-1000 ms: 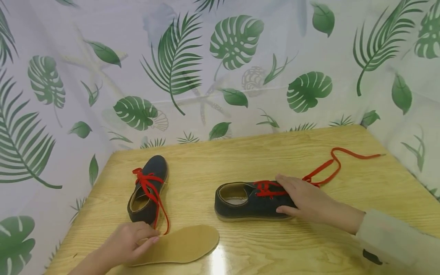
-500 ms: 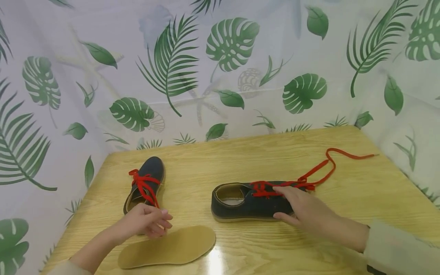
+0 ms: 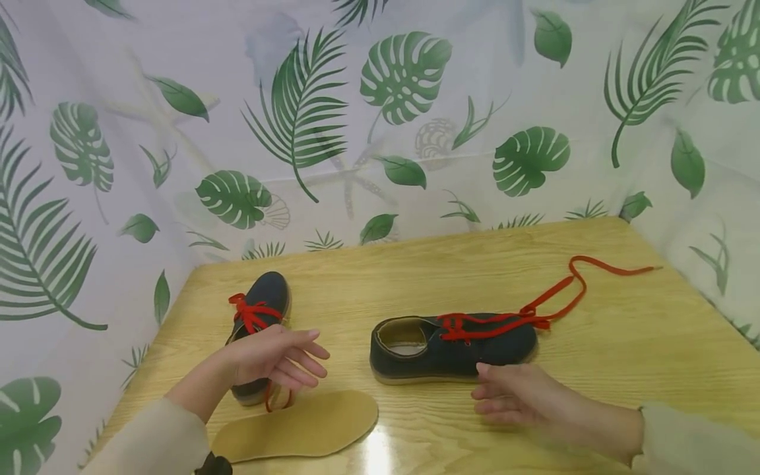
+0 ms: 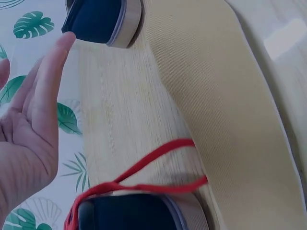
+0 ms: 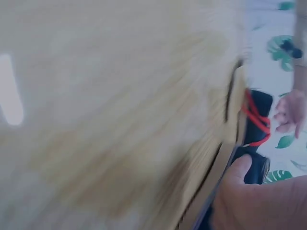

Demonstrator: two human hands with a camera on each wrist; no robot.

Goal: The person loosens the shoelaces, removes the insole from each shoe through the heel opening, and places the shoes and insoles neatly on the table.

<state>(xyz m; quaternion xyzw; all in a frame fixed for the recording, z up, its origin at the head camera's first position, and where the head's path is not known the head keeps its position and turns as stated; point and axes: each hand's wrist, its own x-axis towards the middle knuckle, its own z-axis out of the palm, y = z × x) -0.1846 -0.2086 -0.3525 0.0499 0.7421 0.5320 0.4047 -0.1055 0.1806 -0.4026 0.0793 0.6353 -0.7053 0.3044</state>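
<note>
Left hand (image 3: 282,359) rose, right hand (image 3: 522,394) withdrew | grips released | shoes (image 3: 499,353) apart, table edge (image 3: 415,244) beyond

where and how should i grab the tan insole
Probably best to pinch the insole by the rim of its wider, rounded end, with the right hand coming from the right. It is thin and lies flat, so an edge seems easiest, and that end is clear of the red lace.

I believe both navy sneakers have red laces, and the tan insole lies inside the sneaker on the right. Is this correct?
Not entirely. The tan insole is not inside the sneaker on the right; the head view shows it lying on the wood-grain table. The rest is correct.
</note>
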